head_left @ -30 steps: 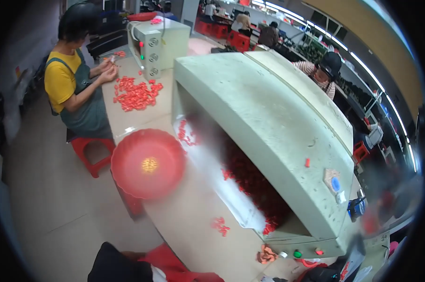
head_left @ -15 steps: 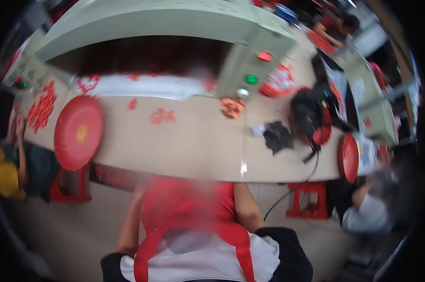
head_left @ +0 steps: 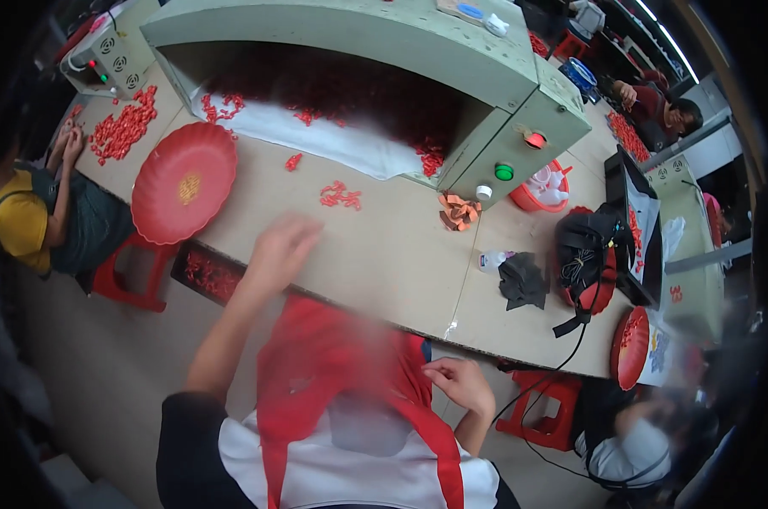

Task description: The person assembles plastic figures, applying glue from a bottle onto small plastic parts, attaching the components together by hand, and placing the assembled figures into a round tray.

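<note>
My left hand (head_left: 284, 250) reaches over the front part of the table (head_left: 401, 246), slightly blurred, fingers stretched out and nothing visible in it. Just beyond its fingertips lies a loose group of small red pieces (head_left: 340, 195); what they are is too small to tell. A single red clump (head_left: 293, 162) lies farther back. Beside my red apron (head_left: 316, 348), below the table edge, my right hand (head_left: 462, 383) hangs with loosely bent fingers, apparently holding nothing. Left of my left hand, an open drawer (head_left: 210, 273) under the tabletop contains more red pieces.
A pale green machine (head_left: 341, 34) with a wide opening stands at the back. A large red scalloped tray (head_left: 206, 161) overhangs the left edge. Rightward are orange-brown bits (head_left: 459, 212), a black cloth (head_left: 522, 280), a black bag (head_left: 581, 246) and its trailing cable. Co-workers sit on both sides.
My left hand has risen from beside my lap to over the table. My right hand has come into sight beside the apron. The whole view has turned and grown sharper.
</note>
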Action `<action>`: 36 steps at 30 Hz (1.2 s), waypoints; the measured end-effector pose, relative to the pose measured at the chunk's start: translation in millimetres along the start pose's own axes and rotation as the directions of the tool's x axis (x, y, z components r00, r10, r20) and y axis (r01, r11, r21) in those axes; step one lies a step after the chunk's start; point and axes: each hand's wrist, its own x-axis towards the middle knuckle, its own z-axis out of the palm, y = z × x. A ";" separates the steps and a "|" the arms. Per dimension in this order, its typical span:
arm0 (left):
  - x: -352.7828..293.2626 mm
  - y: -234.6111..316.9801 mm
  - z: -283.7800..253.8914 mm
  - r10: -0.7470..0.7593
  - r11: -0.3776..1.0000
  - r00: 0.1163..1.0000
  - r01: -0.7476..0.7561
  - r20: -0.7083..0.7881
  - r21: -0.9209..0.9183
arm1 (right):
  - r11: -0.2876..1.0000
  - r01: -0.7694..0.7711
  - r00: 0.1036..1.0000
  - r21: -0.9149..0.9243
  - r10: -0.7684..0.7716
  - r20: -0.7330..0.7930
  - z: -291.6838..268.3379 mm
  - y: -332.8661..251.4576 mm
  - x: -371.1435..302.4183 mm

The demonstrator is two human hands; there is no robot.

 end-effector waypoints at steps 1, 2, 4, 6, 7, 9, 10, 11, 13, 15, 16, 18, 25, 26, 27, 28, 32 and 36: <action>17.6 -3.6 10.9 0.058 0.995 0.995 -0.050 -0.085 0.089 | 0.970 0.095 0.992 0.225 -0.075 -0.097 -13.8 -8.9 -7.9; 39.0 -3.4 23.4 0.148 0.977 0.978 -0.121 -0.147 0.178 | 0.883 0.198 0.969 0.425 -0.110 -0.223 -26.9 -13.6 -10.8; 64.7 -2.4 40.0 0.245 0.940 0.946 -0.179 -0.211 0.289 | 0.874 0.246 0.777 0.419 0.081 -0.625 -43.7 -11.6 18.6; 94.3 1.7 58.3 0.244 0.957 0.960 -0.216 -0.135 0.195 | 0.842 0.345 0.557 0.415 0.172 -0.812 -63.1 -7.8 57.0; 106.5 3.7 60.7 0.246 0.956 0.959 -0.216 -0.139 0.201 | 0.843 0.360 0.492 0.401 0.193 -0.849 -68.5 -8.7 71.1; 140.9 4.1 60.1 0.326 0.925 0.935 -0.284 -0.142 0.252 | 0.885 0.299 0.486 0.357 0.181 -0.855 -73.7 -6.3 92.4; 159.8 0.2 59.8 0.329 0.923 0.933 -0.285 -0.147 0.259 | 0.922 0.232 0.479 0.310 0.169 -0.861 -76.0 -5.6 100.8; 180.4 -7.4 60.7 0.256 0.931 0.946 -0.186 -0.199 0.315 | 0.920 0.242 0.479 0.306 0.161 -0.863 -76.4 -4.1 107.6; 209.3 -34.9 69.8 0.186 0.923 0.944 -0.073 -0.274 0.378 | 0.971 0.136 0.479 0.199 0.112 -0.871 -72.7 -1.3 117.4; 240.6 -70.6 78.9 0.115 0.872 0.969 0.007 -0.217 0.490 | 0.960 0.147 0.489 0.237 0.138 -0.861 -70.4 -3.9 122.2; 251.0 -66.8 86.7 0.313 0.878 0.898 -0.150 -0.309 0.454 | 0.964 0.138 0.485 0.229 0.136 -0.864 -67.8 1.2 120.6; 262.1 -46.3 95.7 0.252 0.847 0.933 -0.084 -0.257 0.524 | 0.985 0.093 0.425 0.146 0.094 -0.900 -61.9 8.1 120.7; 279.7 -66.1 80.8 -0.096 0.860 0.990 0.134 -0.100 0.492 | 0.929 0.313 0.412 0.198 0.055 -0.909 -59.1 -12.7 104.1; 286.3 -83.6 86.6 -0.043 0.831 0.997 0.070 -0.062 0.552 | 0.905 0.356 0.421 0.232 0.067 -0.905 -59.4 -16.7 103.8; 287.4 -82.3 87.5 -0.041 0.832 0.997 0.067 -0.059 0.551 | 0.879 0.394 0.431 0.268 0.081 -0.899 -60.9 -20.2 102.3; 287.1 -81.7 87.2 0.000 0.794 1.000 0.005 -0.009 0.608 | 0.879 0.394 0.431 0.269 0.082 -0.899 -63.4 -24.0 101.3; 272.8 -33.5 64.8 0.170 0.773 0.984 -0.162 0.046 0.614 | 0.839 0.502 0.467 0.211 -0.058 -0.882 -70.9 -41.7 103.4; 290.4 -90.5 105.8 0.065 0.842 0.998 -0.042 -0.024 0.538 | 0.793 0.569 0.547 0.217 -0.167 -0.821 -64.4 -62.8 105.8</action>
